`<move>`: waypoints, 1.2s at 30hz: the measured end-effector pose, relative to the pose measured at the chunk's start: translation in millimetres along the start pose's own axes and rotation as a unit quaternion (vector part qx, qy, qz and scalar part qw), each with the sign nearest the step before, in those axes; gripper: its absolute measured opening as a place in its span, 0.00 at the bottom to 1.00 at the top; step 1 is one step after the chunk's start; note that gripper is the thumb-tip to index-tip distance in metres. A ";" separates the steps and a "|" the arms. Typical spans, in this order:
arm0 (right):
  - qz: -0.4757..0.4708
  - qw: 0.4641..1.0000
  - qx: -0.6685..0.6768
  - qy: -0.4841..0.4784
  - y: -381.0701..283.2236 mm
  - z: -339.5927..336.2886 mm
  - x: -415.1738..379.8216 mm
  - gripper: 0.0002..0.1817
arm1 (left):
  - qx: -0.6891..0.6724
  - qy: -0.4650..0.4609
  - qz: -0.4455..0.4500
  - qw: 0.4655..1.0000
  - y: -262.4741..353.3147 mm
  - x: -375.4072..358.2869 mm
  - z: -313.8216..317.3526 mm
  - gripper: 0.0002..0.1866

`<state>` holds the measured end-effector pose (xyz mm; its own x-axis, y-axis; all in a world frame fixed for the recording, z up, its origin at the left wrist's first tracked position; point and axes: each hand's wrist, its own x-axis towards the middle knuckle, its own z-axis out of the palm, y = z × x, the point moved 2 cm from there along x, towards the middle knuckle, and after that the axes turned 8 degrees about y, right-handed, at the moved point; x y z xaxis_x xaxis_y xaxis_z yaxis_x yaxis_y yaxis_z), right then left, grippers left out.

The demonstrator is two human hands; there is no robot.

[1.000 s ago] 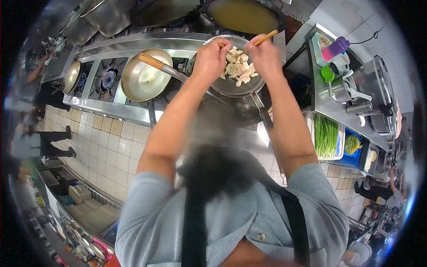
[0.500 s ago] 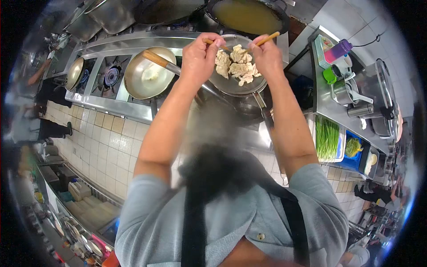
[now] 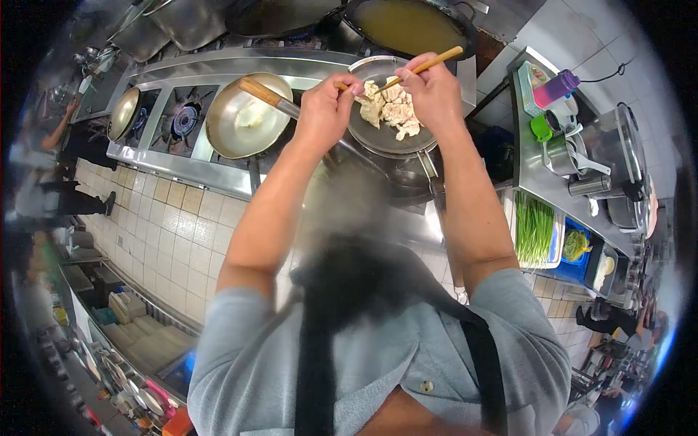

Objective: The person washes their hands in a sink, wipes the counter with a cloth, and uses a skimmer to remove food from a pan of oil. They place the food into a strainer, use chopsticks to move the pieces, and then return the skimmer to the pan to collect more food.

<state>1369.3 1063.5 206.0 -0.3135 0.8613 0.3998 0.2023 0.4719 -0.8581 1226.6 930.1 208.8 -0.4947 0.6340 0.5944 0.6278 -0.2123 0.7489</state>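
Observation:
My left hand (image 3: 323, 109) is closed around a thin wooden chopstick (image 3: 342, 86), and its tip reaches the food. A second, longer-looking chopstick (image 3: 445, 56) is pinched in my right hand (image 3: 436, 94), slanting down to the left. Both tips meet at the pale, lumpy chunks of cooked food (image 3: 401, 115), which look like chicken. The chunks lie in a round mesh strainer (image 3: 367, 136) over a dark wok (image 3: 407, 178). Left of my left hand, a wooden-handled metal utensil (image 3: 260, 90) crosses a pan (image 3: 222, 134) with a little whitish liquid in it; its far end is hidden.
A large wok of yellowish liquid (image 3: 407, 27) stands behind. Another pan (image 3: 123, 116) and a lit burner (image 3: 185, 121) are leftward. On the right are green stalks (image 3: 534, 229), a purple bottle (image 3: 556, 89) and metal pots (image 3: 563, 154). Other people stand at both sides.
The chopsticks' tips have come together at the upper left of the chunks. The chunks have shifted, sitting closer together. My right hand has moved slightly.

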 end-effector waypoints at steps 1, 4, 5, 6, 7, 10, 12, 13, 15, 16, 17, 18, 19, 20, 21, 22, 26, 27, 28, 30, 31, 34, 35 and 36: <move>0.005 1.000 -0.009 -0.010 -2.8 -1.2 -1.3 0.09 | -0.001 -0.002 -0.001 1.000 2.4 0.1 -0.2 0.05; -0.007 0.996 -0.075 -0.056 29.8 18.5 -17.1 0.09 | -0.004 0.030 0.019 0.999 10.4 1.1 0.6 0.05; 0.027 0.996 -0.068 -0.044 34.3 17.2 -16.9 0.09 | 0.014 0.007 -0.001 1.000 5.3 0.6 3.8 0.05; 0.025 0.996 -0.066 -0.046 29.9 14.8 -15.1 0.09 | 0.033 -0.014 -0.021 0.999 0.0 0.2 5.2 0.04; 0.032 0.997 -0.049 -0.054 21.5 9.0 -14.1 0.09 | 0.035 -0.015 -0.022 0.999 -3.4 -1.0 5.7 0.04; 0.017 0.999 -0.002 -0.031 2.5 -1.2 -10.6 0.08 | 0.022 0.003 -0.013 1.000 1.4 2.9 7.9 0.04; 0.000 0.997 -0.070 -0.032 6.7 3.5 -8.9 0.08 | 0.026 0.006 -0.016 1.000 15.1 4.6 2.1 0.04; -0.047 0.993 -0.109 -0.027 16.3 13.2 -14.5 0.08 | 0.029 0.017 -0.012 0.999 22.2 5.3 0.7 0.04; -0.036 0.994 -0.103 -0.027 20.4 12.5 -11.4 0.08 | 0.046 0.008 0.003 0.999 12.6 6.7 3.5 0.04; -0.023 0.995 -0.096 -0.029 15.5 13.6 -11.6 0.07 | 0.065 -0.002 0.015 0.998 6.8 6.6 4.2 0.04; -0.011 0.993 -0.115 -0.035 10.1 9.6 -12.9 0.07 | 0.066 -0.003 0.013 0.998 2.2 5.3 5.4 0.04; -0.014 0.993 -0.115 -0.034 2.5 6.3 -13.4 0.07 | 0.061 0.010 0.003 0.998 -0.2 8.5 6.5 0.04; -0.020 0.996 -0.076 -0.031 -2.9 3.1 -15.8 0.07 | 0.057 0.021 -0.010 0.998 -1.6 9.3 7.2 0.04; -0.024 0.999 -0.037 -0.029 -5.3 0.9 -19.6 0.07 | 0.056 0.021 -0.011 0.998 -1.4 7.8 7.2 0.04; -0.023 0.999 -0.038 -0.030 2.0 3.7 -26.6 0.07 | 0.054 -0.005 -0.044 0.998 2.0 6.7 6.3 0.09; -0.033 0.996 -0.070 -0.042 13.7 10.3 -34.8 0.07 | 0.051 -0.032 -0.074 0.995 4.0 6.8 6.1 0.15; 0.034 0.994 -0.074 -0.072 8.7 -3.0 -20.6 0.08 | 0.066 -0.028 -0.057 0.996 0.5 0.8 8.1 0.15; 0.017 0.999 -0.043 -0.027 10.7 -11.2 -13.4 0.09 | 0.041 -0.018 -0.065 0.997 5.7 2.8 6.1 0.15; 0.017 1.000 0.007 0.007 14.0 -18.8 -2.9 0.08 | 0.016 -0.008 -0.076 0.997 10.2 4.5 4.6 0.15; -0.008 0.998 -0.026 0.049 29.4 -24.6 12.4 0.08 | 0.013 -0.001 -0.058 0.998 22.0 8.8 5.3 0.14; -0.007 0.998 -0.027 0.051 36.6 -21.2 7.2 0.08 | 0.009 0.008 -0.036 0.999 26.9 10.2 7.9 0.14; -0.034 0.987 -0.151 0.041 46.0 -12.0 3.1 0.06 | 0.000 -0.030 -0.055 0.998 22.6 14.0 29.2 0.12; -0.015 0.992 -0.122 0.021 47.8 -10.8 6.1 0.06 | 0.046 -0.036 -0.046 0.997 14.6 13.7 38.4 0.10; 0.009 0.996 -0.094 0.004 50.5 -10.6 3.9 0.08 | 0.047 -0.038 -0.049 0.997 2.9 9.4 45.2 0.10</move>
<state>1388.1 1092.7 167.6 -0.3015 0.8714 0.3870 0.3786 0.4820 -0.7901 1251.0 969.0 203.3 -0.5111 0.7042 0.4928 0.6338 -0.0785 0.7695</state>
